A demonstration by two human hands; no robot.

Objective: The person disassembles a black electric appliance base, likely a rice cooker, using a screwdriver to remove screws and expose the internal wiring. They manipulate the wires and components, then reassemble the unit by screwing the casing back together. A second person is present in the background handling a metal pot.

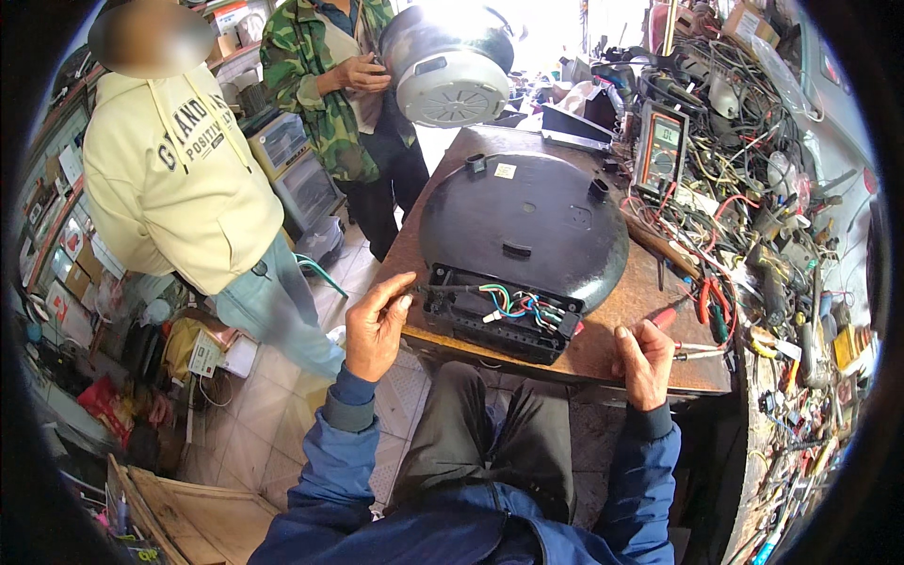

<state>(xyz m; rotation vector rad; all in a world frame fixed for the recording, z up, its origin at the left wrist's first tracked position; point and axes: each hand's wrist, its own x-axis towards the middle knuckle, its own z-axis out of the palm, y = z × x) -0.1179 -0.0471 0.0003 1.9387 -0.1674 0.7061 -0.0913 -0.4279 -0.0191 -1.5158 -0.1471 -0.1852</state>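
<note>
A large round black plastic housing lies flat on the brown workbench. At its near edge sits an uncovered black box section, from which green, red, blue and white wires with a white connector emerge. My left hand is beside the box's left corner, index finger and thumb extended with a gap between them. To the right of the box, my right hand is closed, thumb against curled fingers; whatever is in it cannot be made out. A red test probe lies close to it.
A multimeter stands among tangled cables at right. Pliers and a wooden-handled tool lie on the bench. One person in a cream hoodie stands left; another, in a camouflage jacket, holds a silver-and-white drum.
</note>
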